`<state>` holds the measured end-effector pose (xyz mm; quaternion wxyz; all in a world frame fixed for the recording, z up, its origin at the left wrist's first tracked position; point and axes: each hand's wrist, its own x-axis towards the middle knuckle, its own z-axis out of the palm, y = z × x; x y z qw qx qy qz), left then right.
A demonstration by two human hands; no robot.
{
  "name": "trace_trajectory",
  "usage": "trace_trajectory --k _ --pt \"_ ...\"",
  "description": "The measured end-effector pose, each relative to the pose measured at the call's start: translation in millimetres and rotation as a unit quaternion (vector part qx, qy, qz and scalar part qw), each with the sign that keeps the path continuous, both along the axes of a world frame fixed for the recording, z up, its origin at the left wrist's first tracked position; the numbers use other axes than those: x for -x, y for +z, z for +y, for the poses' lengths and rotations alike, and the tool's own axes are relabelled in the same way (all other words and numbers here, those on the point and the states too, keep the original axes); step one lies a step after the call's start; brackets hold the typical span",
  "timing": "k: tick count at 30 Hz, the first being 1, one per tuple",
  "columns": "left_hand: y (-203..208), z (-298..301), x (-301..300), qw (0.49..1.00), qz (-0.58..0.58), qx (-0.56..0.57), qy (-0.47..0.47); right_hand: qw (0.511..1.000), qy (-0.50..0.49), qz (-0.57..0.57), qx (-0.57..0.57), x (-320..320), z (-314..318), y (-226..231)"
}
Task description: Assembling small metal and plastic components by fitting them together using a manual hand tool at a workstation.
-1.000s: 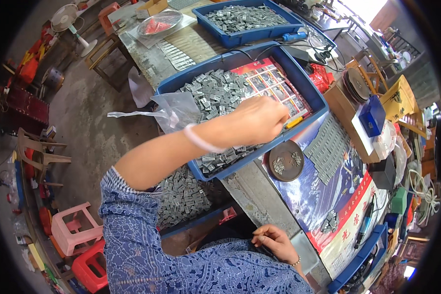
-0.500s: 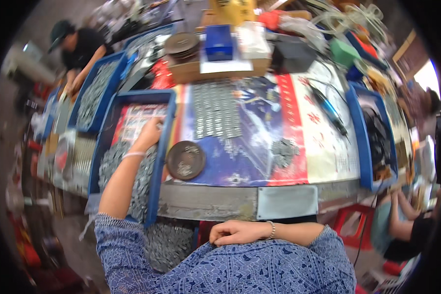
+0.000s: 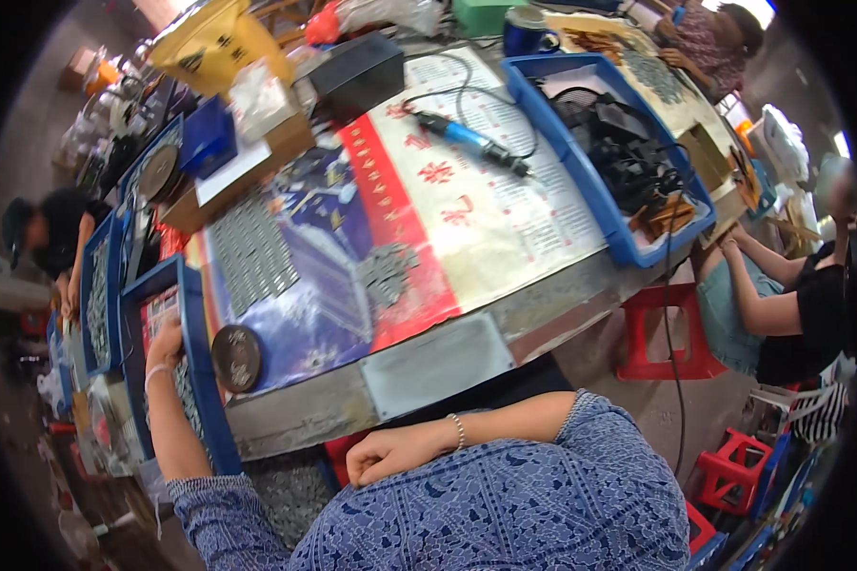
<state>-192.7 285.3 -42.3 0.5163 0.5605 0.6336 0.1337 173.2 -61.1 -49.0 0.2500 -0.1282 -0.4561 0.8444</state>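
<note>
A: Where to look for the left hand (image 3: 165, 340)?

B: Inside the left tray (image 3: 193, 309), over the red sheet (image 3: 159, 309), with bent fingers.

A: And for the right hand (image 3: 381, 457)?

B: Near, against the shirt (image 3: 505, 504), loosely curled, perhaps parked there to keep clear. Cannot tell, for either hand, whether empty or gripping, with both palms out of sight.

A: Where to find the grey parts (image 3: 252, 252)?

B: In close rows on the poster (image 3: 533, 224); in a loose pile (image 3: 390, 273) right of those rows; heaped in the left tray; heaped again below the near edge of the table (image 3: 314, 416).

A: Why laid so?

B: Lined up, likely, for easy picking; heaped in the tray, probably, within easy reach.

A: Anything else around, or in the way?

B: Between left hand and dish (image 3: 236, 359), the tray's wall. Right of the pile, a corded tool (image 3: 471, 143). Farther right, a tray (image 3: 567, 147) of black gear (image 3: 628, 143). Far, a black box (image 3: 357, 71), blocking part of the view behind.
</note>
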Motion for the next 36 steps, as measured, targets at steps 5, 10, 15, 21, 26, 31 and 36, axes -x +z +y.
trace_trajectory --k 5,10,15,21,26,31,36 --pt "-5 -12 -4 0.989 -0.095 0.055 0.101 0.999 0.011 0.035 0.014 -25 -3 -4" --pt "-7 -22 -14 0.992 -0.091 0.007 0.093 0.995 0.006 0.090 0.039 -39 -6 -17" --pt "-2 -25 7 0.992 -0.032 0.018 0.117 0.993 0.025 0.110 0.028 -35 -9 -32" --pt "4 -28 -6 0.984 -0.110 -0.061 0.127 0.989 0.071 0.124 0.039 -24 -22 -40" --pt "32 -25 29 0.967 -0.020 -0.194 0.167 0.991 0.072 0.114 -0.018 -7 -29 -36" --pt "100 -90 -50 0.941 -0.141 -0.251 0.179 0.994 0.012 0.065 -0.088 -15 -30 -12" --pt "111 -216 -134 0.927 -0.254 -0.244 0.128 0.927 -0.251 0.044 -0.275 -23 -38 8"
